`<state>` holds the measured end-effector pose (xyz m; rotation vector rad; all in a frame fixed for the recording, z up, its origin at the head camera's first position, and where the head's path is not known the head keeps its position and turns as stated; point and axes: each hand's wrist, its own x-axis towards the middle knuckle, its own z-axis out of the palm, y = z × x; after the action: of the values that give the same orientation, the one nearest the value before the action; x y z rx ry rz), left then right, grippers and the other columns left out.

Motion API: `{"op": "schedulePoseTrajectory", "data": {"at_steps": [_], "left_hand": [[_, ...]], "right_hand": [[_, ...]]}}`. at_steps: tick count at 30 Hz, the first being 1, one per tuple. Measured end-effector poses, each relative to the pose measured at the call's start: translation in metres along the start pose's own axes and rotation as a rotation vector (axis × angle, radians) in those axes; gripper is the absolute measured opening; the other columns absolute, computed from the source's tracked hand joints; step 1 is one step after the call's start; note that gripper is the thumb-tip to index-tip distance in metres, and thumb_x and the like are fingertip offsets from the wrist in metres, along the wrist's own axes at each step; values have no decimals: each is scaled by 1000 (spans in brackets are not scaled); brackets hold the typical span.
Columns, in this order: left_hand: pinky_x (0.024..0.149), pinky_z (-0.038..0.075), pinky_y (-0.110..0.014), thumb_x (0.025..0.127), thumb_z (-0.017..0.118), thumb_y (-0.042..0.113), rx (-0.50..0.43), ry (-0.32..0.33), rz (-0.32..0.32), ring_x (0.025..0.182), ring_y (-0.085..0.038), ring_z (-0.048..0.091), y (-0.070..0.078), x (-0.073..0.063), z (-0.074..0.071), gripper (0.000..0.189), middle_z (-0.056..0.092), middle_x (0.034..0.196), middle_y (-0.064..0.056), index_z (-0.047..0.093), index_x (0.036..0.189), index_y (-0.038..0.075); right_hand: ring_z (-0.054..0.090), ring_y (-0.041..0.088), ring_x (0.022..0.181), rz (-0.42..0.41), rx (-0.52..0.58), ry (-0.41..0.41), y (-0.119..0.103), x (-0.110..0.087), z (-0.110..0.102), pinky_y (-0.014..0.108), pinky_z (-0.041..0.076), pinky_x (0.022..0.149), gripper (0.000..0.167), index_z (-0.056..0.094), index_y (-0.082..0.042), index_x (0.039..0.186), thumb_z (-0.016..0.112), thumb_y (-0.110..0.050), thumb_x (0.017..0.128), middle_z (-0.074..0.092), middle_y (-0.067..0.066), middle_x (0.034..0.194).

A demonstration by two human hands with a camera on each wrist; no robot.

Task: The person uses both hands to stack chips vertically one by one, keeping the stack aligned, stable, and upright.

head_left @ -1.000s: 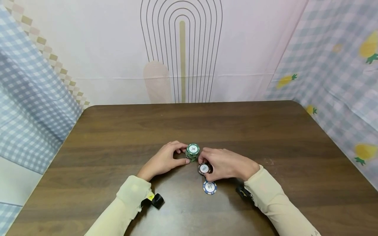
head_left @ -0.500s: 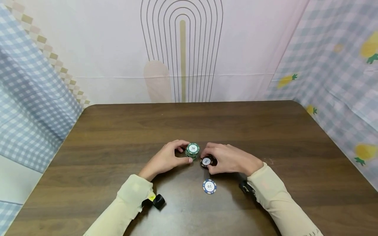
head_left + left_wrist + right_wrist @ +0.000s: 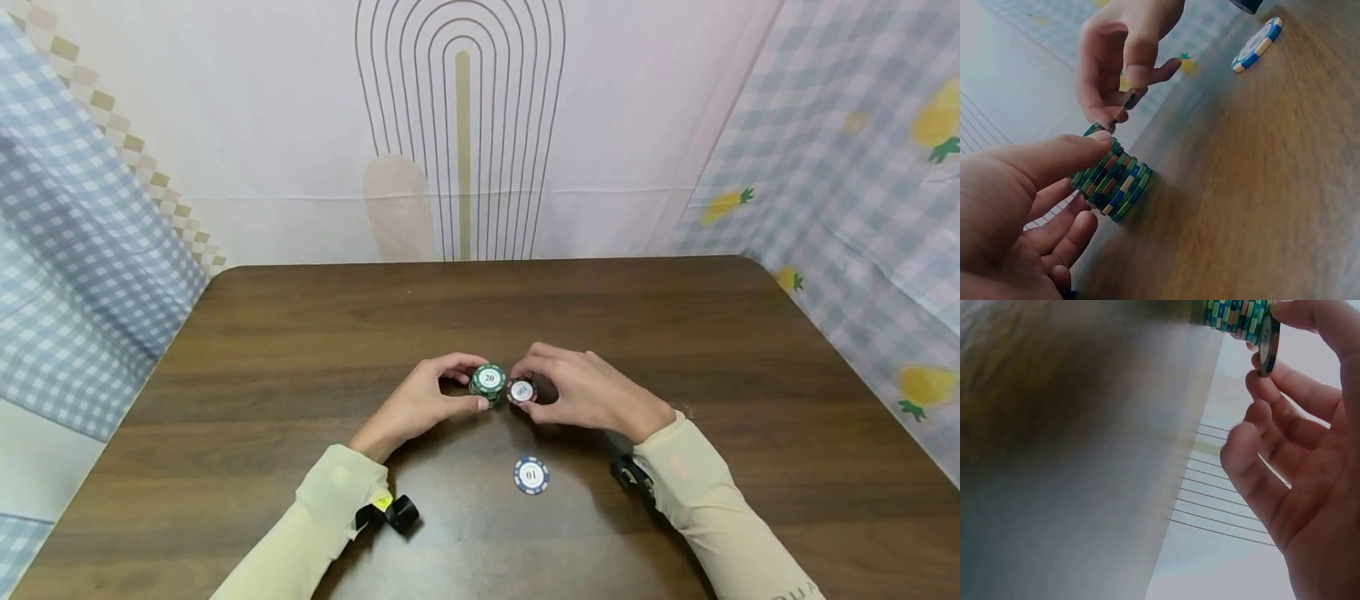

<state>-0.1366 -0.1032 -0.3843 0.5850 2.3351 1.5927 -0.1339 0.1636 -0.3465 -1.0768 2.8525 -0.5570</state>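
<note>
A tall stack of poker chips (image 3: 489, 378), with a green chip marked 20 on top, stands on the table. My left hand (image 3: 420, 403) holds it from the left between thumb and fingers; in the left wrist view the thumb lies along the upper side of the stack (image 3: 1119, 181). Just right of the stack, my right hand (image 3: 588, 393) pinches a dark poker chip (image 3: 522, 392) with a white centre by its edge. The right wrist view shows this chip (image 3: 1267, 345) raised close beside the stack. A blue-and-white poker chip (image 3: 531, 476) marked 10 lies flat, nearer to me.
The brown wooden table (image 3: 337, 317) spreads around the hands, with a white patterned cloth (image 3: 637, 125) hanging behind its far edge. Checked cloths hang at left and right. A black wrist camera (image 3: 402, 514) sits at the left cuff.
My right hand has moved away from me, lifting the dark chip from beside the blue chip toward the top of the stack. The left hand has stayed at the stack.
</note>
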Motion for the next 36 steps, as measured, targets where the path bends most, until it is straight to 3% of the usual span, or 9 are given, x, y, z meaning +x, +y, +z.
{"op": "schedulePoseTrajectory", "data": {"at_steps": [4, 13, 20, 26, 36], "left_hand": [[101, 47, -42, 88, 86, 14, -9, -1, -6, 110, -21, 61, 1, 2, 1, 48, 72, 120, -3, 70, 134, 11], [102, 47, -43, 90, 84, 14, 44, -7, 7, 112, -20, 62, 0, 3, 1, 47, 71, 124, -3, 70, 135, 12], [102, 48, -44, 91, 84, 15, 66, -5, 16, 112, -20, 63, -1, 2, 1, 46, 72, 125, -2, 70, 134, 13], [102, 48, -46, 92, 84, 18, 77, -6, 14, 111, -20, 64, -3, -1, 1, 45, 72, 125, -1, 70, 134, 14], [102, 48, -45, 92, 84, 19, 71, -6, 16, 111, -19, 63, -2, -1, 1, 45, 72, 124, -1, 70, 135, 15]], "right_hand": [[59, 8, 80, 22, 9, 55, 0, 0, -4, 30, 51, 69, 34, 74, -23, 122, 79, -33, 90, 63, -12, 113], [63, 6, 93, 33, 36, 159, -5, 5, 0, 33, 53, 74, 33, 74, -22, 122, 78, -30, 91, 63, -11, 118], [62, 10, 96, 56, 103, 156, -10, 9, 8, 36, 54, 82, 33, 73, -19, 123, 80, -28, 92, 65, -9, 116], [58, 12, 89, 35, 174, 151, -12, 12, 14, 31, 52, 77, 35, 72, -14, 125, 80, -21, 91, 65, -6, 113], [63, 11, 96, 55, 107, 131, -21, 15, 15, 35, 54, 83, 34, 72, -14, 128, 77, -24, 96, 65, -5, 119]]}}
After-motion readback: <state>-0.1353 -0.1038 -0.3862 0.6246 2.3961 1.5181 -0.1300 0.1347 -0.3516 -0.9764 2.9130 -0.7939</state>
